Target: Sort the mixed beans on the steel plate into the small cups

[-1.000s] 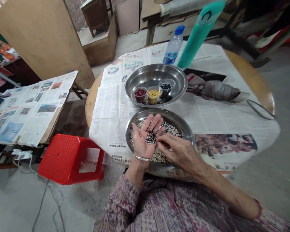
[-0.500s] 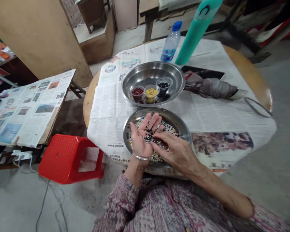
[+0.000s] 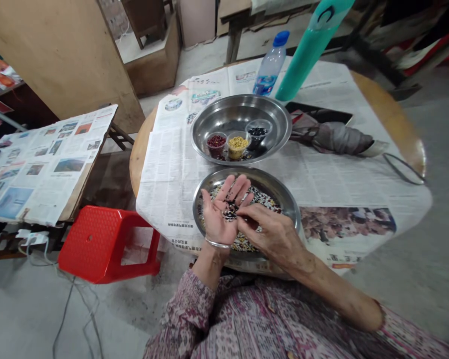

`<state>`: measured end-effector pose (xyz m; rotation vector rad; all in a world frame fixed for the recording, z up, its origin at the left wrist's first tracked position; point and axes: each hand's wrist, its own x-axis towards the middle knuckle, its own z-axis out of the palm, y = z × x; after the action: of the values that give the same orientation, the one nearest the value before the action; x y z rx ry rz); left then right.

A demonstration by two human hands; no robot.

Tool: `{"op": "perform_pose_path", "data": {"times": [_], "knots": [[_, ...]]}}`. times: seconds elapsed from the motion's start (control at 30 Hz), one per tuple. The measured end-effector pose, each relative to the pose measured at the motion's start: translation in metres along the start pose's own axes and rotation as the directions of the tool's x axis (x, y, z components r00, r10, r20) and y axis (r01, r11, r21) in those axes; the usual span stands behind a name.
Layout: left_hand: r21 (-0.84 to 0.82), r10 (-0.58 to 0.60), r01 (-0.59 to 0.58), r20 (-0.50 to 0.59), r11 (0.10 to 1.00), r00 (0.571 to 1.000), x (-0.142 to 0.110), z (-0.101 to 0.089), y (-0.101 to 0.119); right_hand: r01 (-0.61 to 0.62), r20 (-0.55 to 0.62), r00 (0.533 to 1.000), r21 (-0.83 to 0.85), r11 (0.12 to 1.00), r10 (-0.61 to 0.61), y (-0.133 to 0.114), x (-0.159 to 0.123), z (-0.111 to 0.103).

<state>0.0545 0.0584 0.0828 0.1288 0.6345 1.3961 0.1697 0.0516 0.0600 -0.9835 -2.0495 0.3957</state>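
Note:
My left hand (image 3: 220,212) lies palm up over the near steel pan (image 3: 282,194), fingers stretched out, with a small heap of mixed beans (image 3: 230,213) on the palm. My right hand (image 3: 271,232) reaches across from the right, its fingertips pinched at the beans on that palm. The near pan holds a layer of mixed dark, white and yellow beans (image 3: 264,197). Behind it, the far steel pan (image 3: 235,112) carries three small cups: red beans (image 3: 216,142), yellow beans (image 3: 238,143) and black beans (image 3: 257,133).
Newspaper (image 3: 172,164) covers the round wooden table. A water bottle (image 3: 270,70) and a teal flask (image 3: 310,45) stand at the back. A folded grey umbrella (image 3: 333,137) lies to the right. A red plastic stool (image 3: 105,244) and a paper-covered side table (image 3: 48,164) stand to the left.
My hands stay over the near pan; the right fingertips have shifted slightly on the left palm's beans. The view has swung a little.

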Motion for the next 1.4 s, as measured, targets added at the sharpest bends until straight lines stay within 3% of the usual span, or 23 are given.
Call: {"op": "perform_pose_path", "data": {"times": [0.1,0.3,0.57,0.87,1.17,1.4], "knots": [[0.006,-0.011,0.011,-0.025,1.0,1.0,-0.001,0.002,0.001,-0.001,0.011,1.0,-0.018,1.0,0.001,0.0,-0.001,0.001],[0.02,0.027,-0.028,0.023,0.999,0.999,-0.002,-0.002,-0.003,0.03,0.016,0.999,-0.104,0.994,-0.028,0.0,-0.003,0.002],[0.03,0.026,-0.026,-0.001,0.999,1.0,-0.004,0.0,-0.006,0.006,-0.02,1.0,-0.076,0.997,-0.007,0.003,-0.005,0.0],[0.031,0.051,-0.051,-0.001,0.998,0.999,-0.002,-0.007,-0.013,0.026,0.059,0.998,-0.142,0.99,-0.018,0.0,-0.01,0.0],[-0.068,0.021,-0.023,-0.04,0.997,0.999,0.005,-0.018,-0.014,-0.099,0.019,0.995,-0.013,0.995,0.099,0.008,-0.006,-0.008],[-0.085,0.041,-0.043,-0.029,0.995,0.999,-0.002,-0.011,-0.002,-0.207,0.171,0.961,-0.067,0.976,0.216,0.025,-0.014,-0.016]]}}
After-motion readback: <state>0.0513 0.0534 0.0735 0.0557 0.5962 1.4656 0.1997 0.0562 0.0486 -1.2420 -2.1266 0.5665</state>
